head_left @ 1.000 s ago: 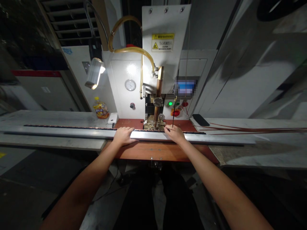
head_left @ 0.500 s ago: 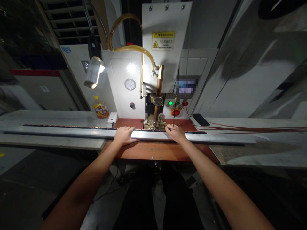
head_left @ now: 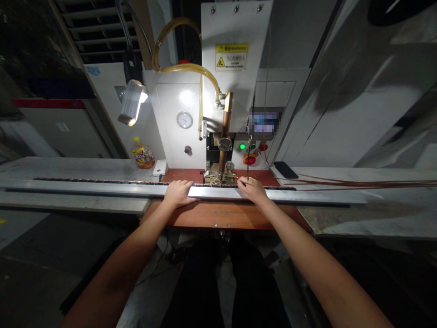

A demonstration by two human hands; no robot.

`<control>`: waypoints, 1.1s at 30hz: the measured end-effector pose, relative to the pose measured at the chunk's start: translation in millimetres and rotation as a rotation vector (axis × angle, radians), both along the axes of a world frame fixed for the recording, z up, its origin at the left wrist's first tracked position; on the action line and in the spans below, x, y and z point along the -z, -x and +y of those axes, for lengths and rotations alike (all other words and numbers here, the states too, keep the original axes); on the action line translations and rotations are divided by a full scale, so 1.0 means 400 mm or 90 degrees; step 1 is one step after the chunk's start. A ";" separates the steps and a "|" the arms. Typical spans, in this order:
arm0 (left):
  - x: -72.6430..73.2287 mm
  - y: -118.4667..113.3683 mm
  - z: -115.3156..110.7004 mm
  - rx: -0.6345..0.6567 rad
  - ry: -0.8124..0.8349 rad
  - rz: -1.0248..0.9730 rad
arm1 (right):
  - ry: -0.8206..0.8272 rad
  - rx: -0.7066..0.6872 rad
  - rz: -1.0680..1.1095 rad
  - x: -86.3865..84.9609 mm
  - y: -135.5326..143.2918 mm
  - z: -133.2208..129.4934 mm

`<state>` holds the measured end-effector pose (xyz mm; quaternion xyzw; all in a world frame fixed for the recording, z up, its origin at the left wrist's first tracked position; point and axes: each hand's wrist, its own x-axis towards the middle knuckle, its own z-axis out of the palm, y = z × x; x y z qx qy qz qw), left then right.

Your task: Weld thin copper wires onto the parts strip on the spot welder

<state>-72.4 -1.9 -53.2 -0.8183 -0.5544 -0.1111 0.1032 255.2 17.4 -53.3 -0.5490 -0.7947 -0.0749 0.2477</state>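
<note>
A long silvery metal bar (head_left: 218, 192) lies crosswise on the machine bed, with a dark strip (head_left: 102, 181) edged in copper colour along its far side. My left hand (head_left: 178, 193) is closed over the bar left of the machine's head, thumb on the near side. My right hand (head_left: 253, 190) rests on the bar to the right, fingers pinched around a thin stick (head_left: 241, 182) that points at the fixture. Between my hands, the brass-coloured rod (head_left: 223, 157) of the machine comes down to a small metal fixture (head_left: 215, 174) behind the bar.
Thin copper-coloured rods (head_left: 358, 184) and a black phone (head_left: 286, 170) lie on the right table. A bottle (head_left: 143, 154) and a white box (head_left: 160, 168) stand on the left. A lit lamp (head_left: 133, 103) hangs at upper left. A dark cord (head_left: 248, 157) hangs beside my right hand.
The bar with its dark strip has shifted slightly to the right. Both my hands have moved a little to the right with it, keeping their hold.
</note>
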 end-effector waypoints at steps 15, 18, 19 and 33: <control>0.002 -0.021 0.002 0.014 0.005 -0.015 | 0.001 -0.009 0.009 0.003 -0.026 -0.001; 0.001 -0.027 0.002 0.020 0.006 -0.016 | -0.005 -0.006 0.010 0.003 -0.031 -0.001; 0.001 -0.029 0.002 0.019 0.003 -0.013 | -0.010 -0.007 0.009 0.005 -0.034 0.000; -0.013 -0.048 -0.007 0.010 -0.025 0.031 | -0.055 -0.033 0.017 0.022 -0.054 0.015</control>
